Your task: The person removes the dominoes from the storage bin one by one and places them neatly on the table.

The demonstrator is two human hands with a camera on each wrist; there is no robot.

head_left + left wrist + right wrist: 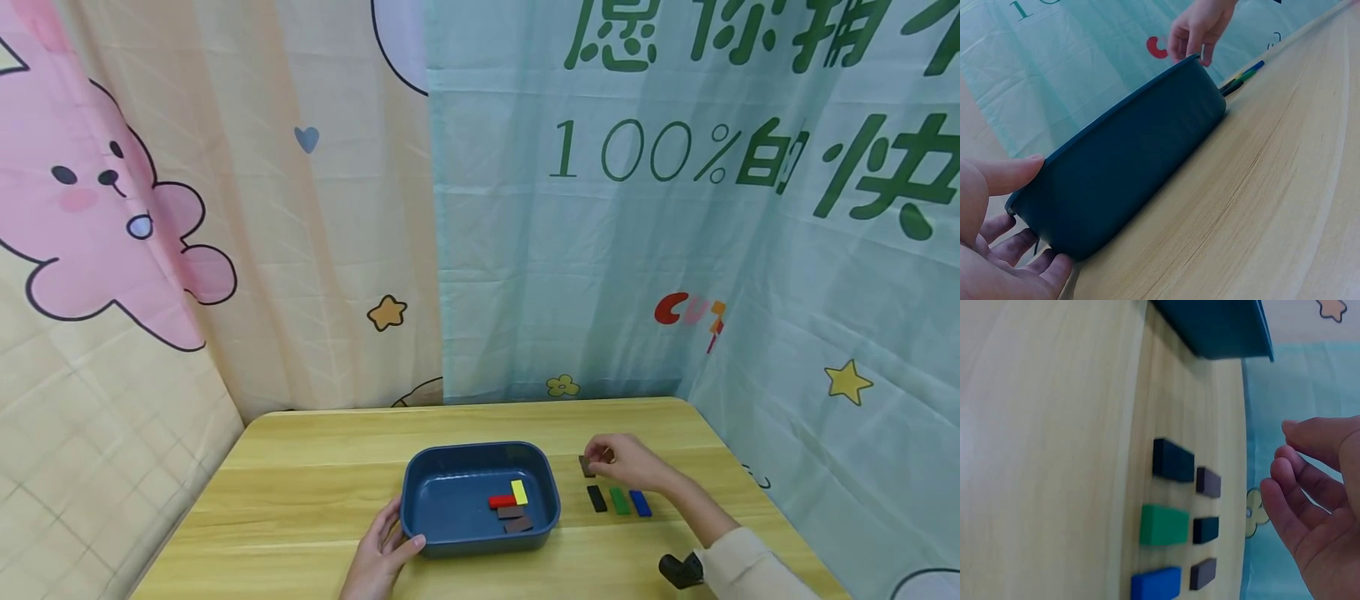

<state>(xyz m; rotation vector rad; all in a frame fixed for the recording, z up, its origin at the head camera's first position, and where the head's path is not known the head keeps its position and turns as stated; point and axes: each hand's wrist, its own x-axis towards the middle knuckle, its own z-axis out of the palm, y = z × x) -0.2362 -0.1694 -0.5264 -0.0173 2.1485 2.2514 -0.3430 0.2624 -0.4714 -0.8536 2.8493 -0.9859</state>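
My left hand (381,550) grips the left end of a dark blue rectangular tub (480,547), thumb on the rim and fingers against the outer wall. Inside the tub lie a red block (502,502), a yellow block (520,492) and two brown blocks (518,525). Over the back row of blocks to the tub's right hovers my right hand (626,462), its fingers loosely bent and nothing visible between them. That row has a brown block (1208,482), a black block (1205,530) and another brown block (1203,574); in the head view the hand hides most of it.
In front of that row lie a black block (596,498), a green block (619,501) and a blue block (641,503). A black device (681,571) sits by the right sleeve. Printed curtains (525,275) hang behind the wooden table (315,467).
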